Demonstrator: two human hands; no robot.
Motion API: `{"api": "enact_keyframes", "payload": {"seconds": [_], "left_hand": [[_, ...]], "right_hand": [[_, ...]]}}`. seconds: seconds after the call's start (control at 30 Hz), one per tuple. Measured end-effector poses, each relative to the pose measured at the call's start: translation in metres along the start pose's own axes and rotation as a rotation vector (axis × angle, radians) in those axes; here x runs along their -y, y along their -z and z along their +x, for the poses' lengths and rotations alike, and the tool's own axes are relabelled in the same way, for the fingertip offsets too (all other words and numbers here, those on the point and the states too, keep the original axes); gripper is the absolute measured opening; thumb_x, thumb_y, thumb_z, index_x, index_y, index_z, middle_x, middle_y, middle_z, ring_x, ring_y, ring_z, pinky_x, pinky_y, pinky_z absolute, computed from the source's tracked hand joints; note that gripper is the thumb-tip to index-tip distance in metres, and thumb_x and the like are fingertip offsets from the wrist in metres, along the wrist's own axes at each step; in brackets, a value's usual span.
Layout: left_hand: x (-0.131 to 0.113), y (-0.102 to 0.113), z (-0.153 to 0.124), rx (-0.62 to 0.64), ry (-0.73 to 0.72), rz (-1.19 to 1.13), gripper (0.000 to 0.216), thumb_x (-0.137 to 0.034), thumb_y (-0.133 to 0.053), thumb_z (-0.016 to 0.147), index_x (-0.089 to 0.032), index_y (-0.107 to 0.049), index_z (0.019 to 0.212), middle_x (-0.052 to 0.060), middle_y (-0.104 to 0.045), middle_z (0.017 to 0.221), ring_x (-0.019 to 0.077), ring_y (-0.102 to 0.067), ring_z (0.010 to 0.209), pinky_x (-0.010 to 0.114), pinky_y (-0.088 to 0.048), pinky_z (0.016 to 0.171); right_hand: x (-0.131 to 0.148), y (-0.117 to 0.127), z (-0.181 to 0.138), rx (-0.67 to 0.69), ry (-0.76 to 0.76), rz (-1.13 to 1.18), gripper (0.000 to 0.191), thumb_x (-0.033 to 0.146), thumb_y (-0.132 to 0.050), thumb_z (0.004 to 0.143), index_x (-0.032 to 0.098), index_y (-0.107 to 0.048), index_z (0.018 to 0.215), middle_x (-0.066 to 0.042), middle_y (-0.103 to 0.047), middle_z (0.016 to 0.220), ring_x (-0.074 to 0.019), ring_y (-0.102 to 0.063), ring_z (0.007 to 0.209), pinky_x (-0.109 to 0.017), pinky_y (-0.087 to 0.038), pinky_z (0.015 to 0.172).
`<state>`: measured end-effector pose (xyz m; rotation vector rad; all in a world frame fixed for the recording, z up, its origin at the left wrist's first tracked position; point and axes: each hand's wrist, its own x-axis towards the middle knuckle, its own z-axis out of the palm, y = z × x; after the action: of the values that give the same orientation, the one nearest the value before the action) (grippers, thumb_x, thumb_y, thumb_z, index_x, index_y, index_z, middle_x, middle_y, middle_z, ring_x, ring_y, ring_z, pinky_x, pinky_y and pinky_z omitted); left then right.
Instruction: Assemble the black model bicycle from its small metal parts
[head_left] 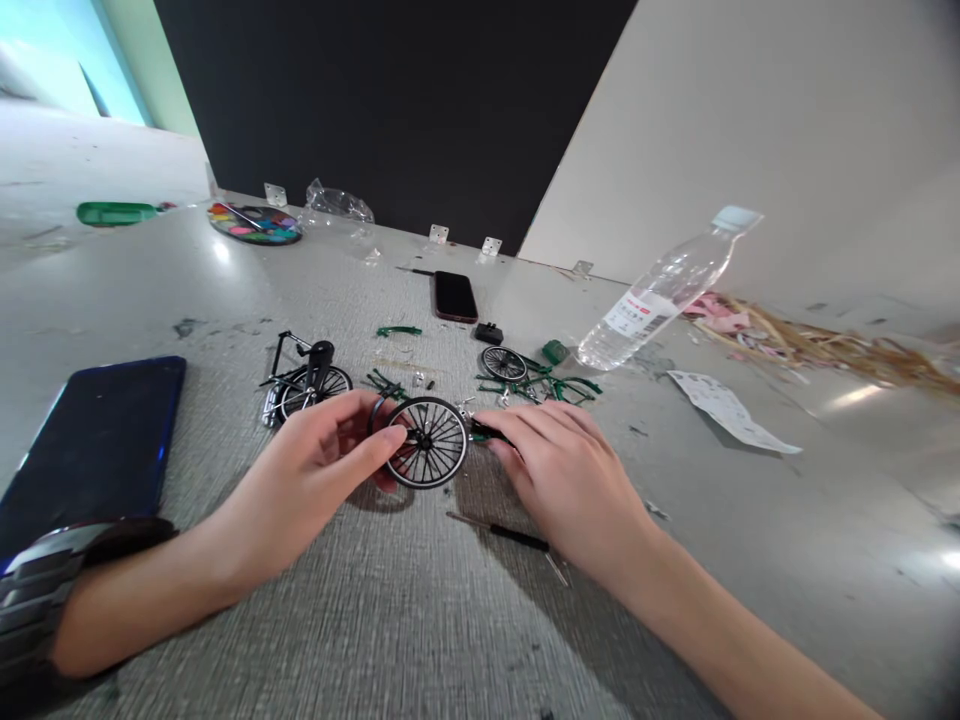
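Note:
My left hand [330, 445] is closed on a miniature bicycle wheel [426, 443] with black spokes and a silver rim, its thumb across the wheel near the hub. A dark curved mudguard-like strip [377, 412] shows beside the wheel at my fingers. Just right of the wheel, the fingers of my right hand [566, 460] pinch a small dark piece [489, 432], mostly hidden beneath them. Green model frame parts [544, 385] and another small wheel [504, 364] lie beyond my right hand. A screwdriver [517, 537] with a black handle rests on the table below it.
A black model bicycle section [306, 375] stands behind my left hand. Around are a blue-edged tablet or phone [97, 430], a smaller phone [454, 297], a tilted plastic bottle [667, 290], a paper sheet [727, 410], a paint palette [255, 224] and clear plastic packaging [337, 205].

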<state>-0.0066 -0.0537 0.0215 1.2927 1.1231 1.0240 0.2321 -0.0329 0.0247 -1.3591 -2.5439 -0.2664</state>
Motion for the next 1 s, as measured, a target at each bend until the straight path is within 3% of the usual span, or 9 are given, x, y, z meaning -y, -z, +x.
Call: {"api": "enact_keyframes", "payload": {"seconds": [0.2,0.4,0.6,0.77,1.0], "left_hand": [[-0.003,0.000,-0.001,0.003,0.002,0.024,0.021,-0.037,-0.064,0.090,-0.016,-0.062,0.083,0.000,-0.063,0.077,0.0113,-0.056,0.068,0.020,-0.048,0.059],[-0.004,0.000,-0.002,0.010,0.008,0.013,0.020,-0.036,-0.064,0.089,-0.017,-0.062,0.084,0.000,-0.063,0.077,0.0116,-0.057,0.067,0.021,-0.049,0.059],[-0.005,-0.001,-0.002,0.001,-0.001,0.008,0.018,-0.035,-0.064,0.089,-0.017,-0.062,0.084,0.000,-0.064,0.078,0.0118,-0.058,0.068,0.021,-0.051,0.060],[-0.003,-0.001,0.000,-0.010,-0.011,-0.001,0.020,-0.036,-0.064,0.088,-0.016,-0.063,0.085,0.001,-0.064,0.078,0.0123,-0.058,0.067,0.022,-0.051,0.059],[-0.004,0.000,-0.002,0.002,-0.006,-0.009,0.019,-0.035,-0.064,0.090,-0.017,-0.062,0.085,0.000,-0.064,0.078,0.0112,-0.058,0.067,0.020,-0.050,0.060]], "right_hand": [[-0.003,-0.001,-0.001,-0.011,0.034,-0.020,0.032,0.007,-0.047,0.095,0.021,-0.065,0.117,-0.004,-0.071,0.111,-0.0233,-0.061,0.101,-0.043,-0.044,0.097],[-0.001,0.000,0.001,-0.081,0.051,-0.023,0.027,0.016,-0.048,0.099,0.019,-0.064,0.120,-0.006,-0.071,0.115,-0.0238,-0.061,0.104,-0.046,-0.044,0.100],[0.008,0.000,0.000,-0.018,0.136,0.008,0.027,0.023,-0.048,0.101,0.024,-0.063,0.123,-0.004,-0.066,0.130,-0.0239,-0.055,0.126,-0.053,-0.031,0.114],[0.004,-0.001,-0.001,0.014,0.146,0.065,0.024,0.016,-0.050,0.099,0.025,-0.066,0.115,0.001,-0.073,0.117,-0.0174,-0.062,0.116,-0.045,-0.033,0.112],[0.000,-0.002,0.002,-0.018,0.084,0.061,0.022,0.021,-0.050,0.100,0.023,-0.066,0.115,0.000,-0.073,0.116,-0.0194,-0.065,0.110,-0.045,-0.037,0.109]]}}
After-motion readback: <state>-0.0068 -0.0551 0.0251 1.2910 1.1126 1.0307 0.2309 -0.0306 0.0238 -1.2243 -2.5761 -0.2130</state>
